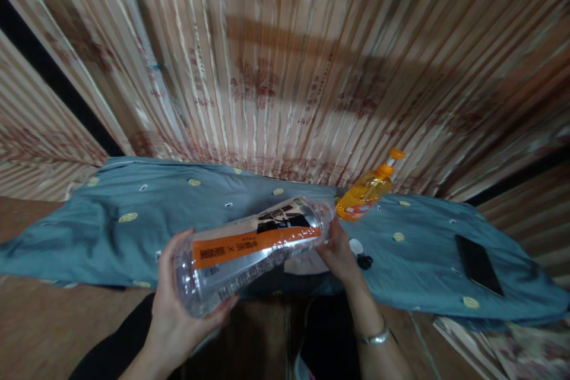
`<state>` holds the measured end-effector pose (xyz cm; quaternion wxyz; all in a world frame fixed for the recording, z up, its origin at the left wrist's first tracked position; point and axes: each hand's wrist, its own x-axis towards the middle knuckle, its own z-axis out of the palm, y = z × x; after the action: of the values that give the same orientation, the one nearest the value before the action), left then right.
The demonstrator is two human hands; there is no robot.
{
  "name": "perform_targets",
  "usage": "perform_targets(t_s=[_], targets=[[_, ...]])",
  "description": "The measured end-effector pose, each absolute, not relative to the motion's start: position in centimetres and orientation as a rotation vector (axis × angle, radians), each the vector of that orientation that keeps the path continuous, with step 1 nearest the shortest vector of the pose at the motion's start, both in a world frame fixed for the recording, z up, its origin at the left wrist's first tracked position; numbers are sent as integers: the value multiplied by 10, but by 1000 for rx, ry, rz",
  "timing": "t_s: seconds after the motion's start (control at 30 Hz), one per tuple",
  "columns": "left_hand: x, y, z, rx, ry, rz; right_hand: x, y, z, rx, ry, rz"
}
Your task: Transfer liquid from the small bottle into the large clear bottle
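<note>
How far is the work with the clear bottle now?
Done: the clear bottle looks empty. In hand: the left hand grips its base and the right hand is at its neck, bottle held sideways. Untouched: the orange dispenser bottle lies on the blue cloth, beside a phone.

The big clear bottle (253, 249) is wearing an orange band with dark marks and an "×" sign on it. The other marks are too blurry to read. The yellow bottle (367, 190) is showing a red label, but its words are too small to read.
</note>
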<state>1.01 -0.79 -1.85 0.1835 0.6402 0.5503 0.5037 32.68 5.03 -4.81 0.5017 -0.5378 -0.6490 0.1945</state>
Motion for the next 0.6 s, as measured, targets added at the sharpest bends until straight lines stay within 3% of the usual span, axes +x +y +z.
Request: perform_targets(t_s=[0.3, 0.6], targets=[[39, -18, 3, 1445, 1558, 1551, 325, 52, -48, -1304, -1566, 442], [38, -18, 3, 1490, 1541, 1568, 327, 54, -53, -1302, -1583, 416]])
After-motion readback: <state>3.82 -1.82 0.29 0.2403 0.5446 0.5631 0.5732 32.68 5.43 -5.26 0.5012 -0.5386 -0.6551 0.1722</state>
